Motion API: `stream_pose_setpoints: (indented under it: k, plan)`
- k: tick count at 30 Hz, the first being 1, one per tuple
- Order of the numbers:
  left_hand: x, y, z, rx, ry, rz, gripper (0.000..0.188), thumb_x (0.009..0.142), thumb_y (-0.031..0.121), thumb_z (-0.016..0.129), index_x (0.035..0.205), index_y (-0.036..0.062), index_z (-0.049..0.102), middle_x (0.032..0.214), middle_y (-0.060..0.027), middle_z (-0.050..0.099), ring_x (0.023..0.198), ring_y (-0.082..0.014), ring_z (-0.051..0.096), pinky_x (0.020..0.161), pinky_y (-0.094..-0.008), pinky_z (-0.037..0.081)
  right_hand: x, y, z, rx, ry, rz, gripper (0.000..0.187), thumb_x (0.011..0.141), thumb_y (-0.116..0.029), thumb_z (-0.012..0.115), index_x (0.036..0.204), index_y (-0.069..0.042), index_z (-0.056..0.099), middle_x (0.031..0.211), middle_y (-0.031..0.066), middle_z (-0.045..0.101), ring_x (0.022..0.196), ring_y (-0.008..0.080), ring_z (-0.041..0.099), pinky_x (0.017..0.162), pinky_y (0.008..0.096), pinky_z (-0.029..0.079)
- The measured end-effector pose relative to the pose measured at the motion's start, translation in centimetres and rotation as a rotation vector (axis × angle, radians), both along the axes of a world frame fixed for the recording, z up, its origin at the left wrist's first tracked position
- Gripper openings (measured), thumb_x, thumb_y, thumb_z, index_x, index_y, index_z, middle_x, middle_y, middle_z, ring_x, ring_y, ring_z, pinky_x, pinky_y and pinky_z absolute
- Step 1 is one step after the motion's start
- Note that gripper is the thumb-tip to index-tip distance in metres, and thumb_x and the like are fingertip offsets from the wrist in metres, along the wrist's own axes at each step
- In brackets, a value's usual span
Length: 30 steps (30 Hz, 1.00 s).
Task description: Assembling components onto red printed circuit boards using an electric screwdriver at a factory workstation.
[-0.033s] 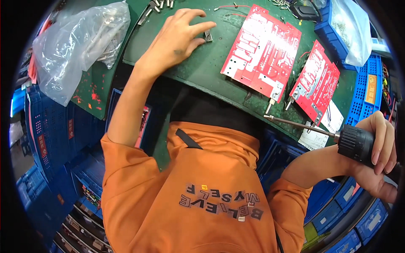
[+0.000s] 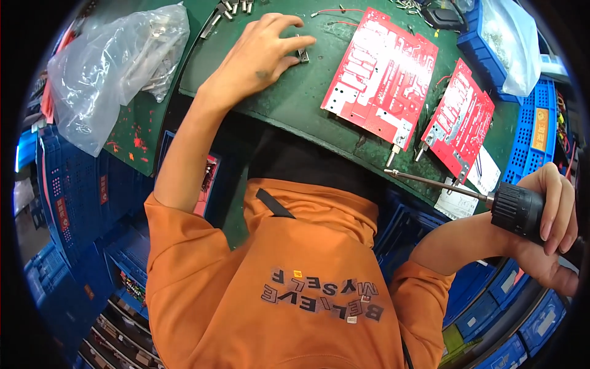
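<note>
My left hand (image 2: 261, 54) rests over the green bench with its fingers apart. A small metal block (image 2: 303, 55) lies between its index finger and thumb, close to the thumb tip; the fingers do not close on it. My right hand (image 2: 547, 227) is wrapped round the black grip of a power screwdriver (image 2: 519, 209). Its long shaft points left, past the bench's front edge, and a small silver piece, perhaps a screw, sits at the tip. Nearby lie a large red circuit board (image 2: 384, 77) and a smaller red circuit board (image 2: 461, 123), each with a metal stub at its near edge.
A clear plastic bag (image 2: 117, 67) of metal parts lies at the left. Loose metal parts (image 2: 236, 7) and a black device (image 2: 444, 17) are at the back. At the right stands a blue bin (image 2: 470, 46) with a plastic bag. Paper slips (image 2: 458, 202) lie under the smaller board.
The small metal block has turned slightly beside my left fingers. My right hand and the power screwdriver stay where they were.
</note>
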<state>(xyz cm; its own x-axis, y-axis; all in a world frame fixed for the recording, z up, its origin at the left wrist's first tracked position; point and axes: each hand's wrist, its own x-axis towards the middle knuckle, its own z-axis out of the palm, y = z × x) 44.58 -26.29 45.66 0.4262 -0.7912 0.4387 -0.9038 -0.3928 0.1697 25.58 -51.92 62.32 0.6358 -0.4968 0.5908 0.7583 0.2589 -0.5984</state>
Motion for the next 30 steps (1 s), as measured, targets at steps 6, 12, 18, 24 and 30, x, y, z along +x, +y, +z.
stream_pose_setpoints:
  k: [6, 12, 18, 24, 30]
  plan:
    - [-0.7, -0.2, -0.7, -0.022, 0.216, 0.045, 0.023, 0.079, 0.011, 0.063, 0.099, 0.0015, 0.056, 0.091, -0.0111, 0.060, 0.092, -0.0245, 0.057, 0.078, -0.0360, 0.045, 0.4, -0.5, -1.1, -0.028, -0.085, 0.429, 0.064, 0.081, -0.057, 0.056, 0.102, 0.002, 0.046, 0.069, 0.0043, 0.048, 0.050, 0.0145, 0.048, 0.046, 0.0260, 0.044]
    - [-5.4, 0.3, 1.1, -0.425, 1.105, 0.258, 0.019, 0.088, 0.009, 0.055, 0.101, -0.0047, 0.053, 0.083, -0.0142, 0.063, 0.070, -0.0140, 0.063, 0.061, -0.0257, 0.049, 1.2, -0.6, -1.1, -0.084, -0.034, 0.420, 0.061, 0.081, -0.055, 0.058, 0.102, 0.001, 0.046, 0.069, 0.0037, 0.048, 0.050, 0.0143, 0.048, 0.046, 0.0263, 0.044]
    - [-8.4, 0.8, 2.1, -0.577, 1.870, 0.200, 0.029, 0.091, 0.013, 0.053, 0.107, -0.0108, 0.052, 0.096, -0.0176, 0.061, 0.082, -0.0192, 0.064, 0.074, -0.0269, 0.053, 1.4, -0.5, -1.2, -0.077, -0.018, 0.415, 0.059, 0.080, -0.054, 0.058, 0.099, 0.001, 0.046, 0.069, 0.0023, 0.048, 0.050, 0.0136, 0.048, 0.047, 0.0259, 0.045]
    - [-9.5, -0.5, 1.1, -0.594, 1.928, 0.160, 0.033, 0.092, 0.012, 0.049, 0.113, -0.0131, 0.047, 0.102, -0.0203, 0.058, 0.088, -0.0216, 0.062, 0.079, -0.0280, 0.052, 1.2, -0.2, -1.2, -0.044, -0.045, 0.431, 0.058, 0.081, -0.053, 0.058, 0.099, 0.000, 0.045, 0.068, 0.0022, 0.048, 0.051, 0.0134, 0.049, 0.048, 0.0259, 0.046]
    - [-11.2, -3.1, 0.5, -0.765, 1.968, 0.091, 0.026, 0.092, 0.011, 0.049, 0.109, -0.0090, 0.051, 0.098, -0.0168, 0.060, 0.085, -0.0193, 0.063, 0.077, -0.0278, 0.053, 0.9, -0.3, -1.2, -0.054, -0.048, 0.400, 0.056, 0.081, -0.051, 0.058, 0.098, 0.000, 0.045, 0.068, 0.0021, 0.049, 0.051, 0.0133, 0.049, 0.048, 0.0263, 0.046]
